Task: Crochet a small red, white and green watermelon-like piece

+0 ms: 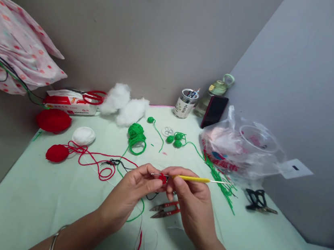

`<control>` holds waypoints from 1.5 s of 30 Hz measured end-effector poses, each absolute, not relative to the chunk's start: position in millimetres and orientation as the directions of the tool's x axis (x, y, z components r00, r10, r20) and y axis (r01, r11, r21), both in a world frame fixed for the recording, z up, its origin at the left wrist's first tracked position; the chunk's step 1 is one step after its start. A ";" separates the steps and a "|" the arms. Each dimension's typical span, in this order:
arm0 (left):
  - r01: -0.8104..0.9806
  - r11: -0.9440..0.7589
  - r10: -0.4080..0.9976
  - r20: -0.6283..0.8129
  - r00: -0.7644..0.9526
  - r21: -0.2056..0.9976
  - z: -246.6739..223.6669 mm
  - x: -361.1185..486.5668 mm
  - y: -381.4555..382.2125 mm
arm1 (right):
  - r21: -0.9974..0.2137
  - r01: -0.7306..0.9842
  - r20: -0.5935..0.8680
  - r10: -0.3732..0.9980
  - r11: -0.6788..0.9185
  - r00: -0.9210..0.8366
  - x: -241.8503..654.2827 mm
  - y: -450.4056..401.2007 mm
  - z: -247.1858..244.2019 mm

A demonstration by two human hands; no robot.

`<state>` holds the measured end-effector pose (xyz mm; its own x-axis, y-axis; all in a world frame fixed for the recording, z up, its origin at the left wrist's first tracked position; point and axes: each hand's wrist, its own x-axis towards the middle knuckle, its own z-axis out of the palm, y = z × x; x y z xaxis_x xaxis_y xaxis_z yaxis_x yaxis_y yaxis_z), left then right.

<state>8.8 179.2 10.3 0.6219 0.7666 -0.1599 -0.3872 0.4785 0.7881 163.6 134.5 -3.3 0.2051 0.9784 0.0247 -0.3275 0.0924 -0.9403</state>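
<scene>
My right hand (193, 197) is closed on the yellow handle of a crochet hook (193, 179), which lies level and points left. Pinched in my left hand (139, 188) is a small piece of red crochet (163, 178), and the hook's metal shaft passes at it. Fingers of both hands partly cover the red piece. Red yarn (96, 155) trails away to the left of my left hand. Below the hands, thread snips (165, 209) with orange handles lie on the table, partly behind my right hand.
Left are red yarn balls (57, 153), a white ball (84, 135) and a box (71, 102) with red scissors. Fluffy stuffing (132, 112), green yarn (136, 137) and small green balls (178, 140) lie further back. Right are a plastic bag (240, 146), phone (215, 112) and black clip (258, 201).
</scene>
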 end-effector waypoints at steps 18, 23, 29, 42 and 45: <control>-0.087 0.138 0.850 -0.073 0.522 0.987 -0.6 3.6 179.7 | -0.764 -0.643 -0.153 0.983 -0.056 0.097 172.1 143.2 9.5; -0.319 0.321 0.909 -0.197 0.367 0.892 14.7 -1.2 180.3 | -0.814 -0.581 -0.107 0.985 -0.010 0.133 173.7 140.9 12.4; -0.566 0.435 0.871 -0.169 0.461 0.700 36.3 17.9 173.8 | -0.862 -0.505 -0.038 0.988 0.045 0.152 169.9 134.9 13.7; -0.131 -0.146 0.940 0.178 0.290 0.981 21.3 13.6 173.0 | -0.858 -0.500 0.026 0.983 0.116 0.184 168.8 129.0 15.1; -0.187 0.109 0.912 -0.024 0.409 0.976 19.1 12.0 167.3 | -0.891 -0.425 0.068 0.972 0.160 0.223 168.6 127.6 11.3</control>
<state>12.0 167.3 19.1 0.4087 0.9124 -0.0238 -0.1873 0.1094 0.9762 168.6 127.6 11.3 0.2235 0.9723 0.0678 -0.4253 0.1599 -0.8908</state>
